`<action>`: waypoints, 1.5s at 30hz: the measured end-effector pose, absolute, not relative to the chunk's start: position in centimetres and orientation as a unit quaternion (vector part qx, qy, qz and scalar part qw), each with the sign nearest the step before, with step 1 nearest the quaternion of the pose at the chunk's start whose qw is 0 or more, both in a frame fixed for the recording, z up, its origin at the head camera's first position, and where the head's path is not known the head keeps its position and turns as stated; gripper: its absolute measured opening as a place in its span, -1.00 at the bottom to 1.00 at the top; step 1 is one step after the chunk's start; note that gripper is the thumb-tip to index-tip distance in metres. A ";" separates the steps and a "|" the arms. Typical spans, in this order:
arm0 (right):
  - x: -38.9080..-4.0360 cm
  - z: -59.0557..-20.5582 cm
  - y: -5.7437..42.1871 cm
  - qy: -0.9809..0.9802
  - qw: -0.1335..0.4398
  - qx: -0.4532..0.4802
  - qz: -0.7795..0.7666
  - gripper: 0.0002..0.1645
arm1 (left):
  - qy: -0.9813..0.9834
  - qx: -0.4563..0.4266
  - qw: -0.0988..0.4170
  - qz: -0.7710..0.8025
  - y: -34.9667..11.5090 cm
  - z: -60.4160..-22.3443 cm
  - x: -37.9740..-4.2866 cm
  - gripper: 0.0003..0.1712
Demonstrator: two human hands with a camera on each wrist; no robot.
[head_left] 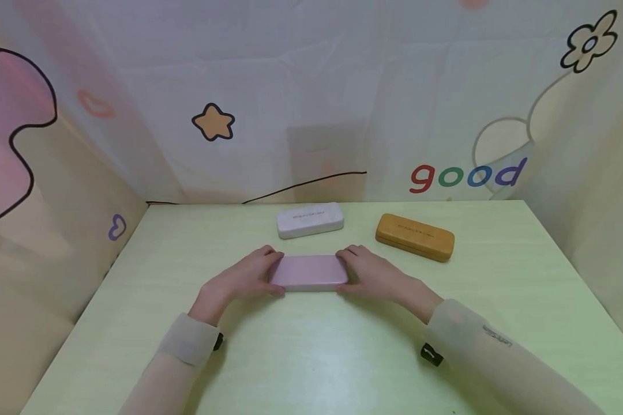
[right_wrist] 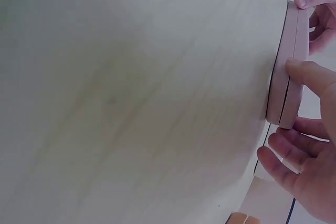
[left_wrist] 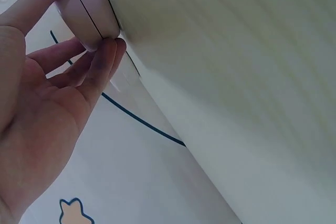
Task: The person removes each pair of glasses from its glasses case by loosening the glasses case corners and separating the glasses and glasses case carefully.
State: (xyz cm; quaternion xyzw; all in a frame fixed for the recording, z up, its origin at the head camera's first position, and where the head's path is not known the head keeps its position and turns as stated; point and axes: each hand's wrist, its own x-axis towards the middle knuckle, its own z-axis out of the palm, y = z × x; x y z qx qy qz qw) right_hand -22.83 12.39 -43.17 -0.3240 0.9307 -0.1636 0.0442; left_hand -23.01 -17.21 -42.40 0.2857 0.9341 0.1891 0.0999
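A pink glasses case point(head_left: 310, 272), its lid closed, lies flat on the table with its long side across the view. My left hand point(head_left: 249, 274) grips its left end, thumb at the near edge and fingers at the far side. At the other end, my right hand point(head_left: 376, 275) holds it in the same way. The right wrist view shows the lid seam along the side of the case point(right_wrist: 287, 77), with the thumb on that side. In the left wrist view, the fingertips touch the rounded end of the case point(left_wrist: 92, 14).
Behind the pink case sits a white glasses case point(head_left: 310, 221) with small lettering. An orange-brown glasses case point(head_left: 415, 237) lies at an angle to the back right. A patterned curtain point(head_left: 332, 98) rises at the back edge of the pale green table point(head_left: 311, 357).
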 end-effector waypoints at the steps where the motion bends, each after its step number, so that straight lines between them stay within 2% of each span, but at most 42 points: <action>1: -22.7 -43.2 12.5 0.929 0.044 -0.327 -0.169 -0.17 | 0.934 0.286 0.101 0.188 -17.0 -42.4 -23.0 -0.11; 15: -21.9 -43.1 13.8 0.919 0.061 -0.314 -0.231 -0.22 | 0.937 0.281 0.108 0.179 -15.0 -42.4 -22.4 -0.13; 35: -20.5 -42.8 16.6 0.925 0.055 -0.284 -0.248 -0.23 | 0.924 0.288 0.117 0.222 -12.5 -42.7 -21.7 -0.12; 45: -19.5 -42.6 17.2 0.926 0.077 -0.268 -0.254 -0.23 | 0.921 0.306 0.119 0.212 -12.0 -42.8 -21.0 -0.10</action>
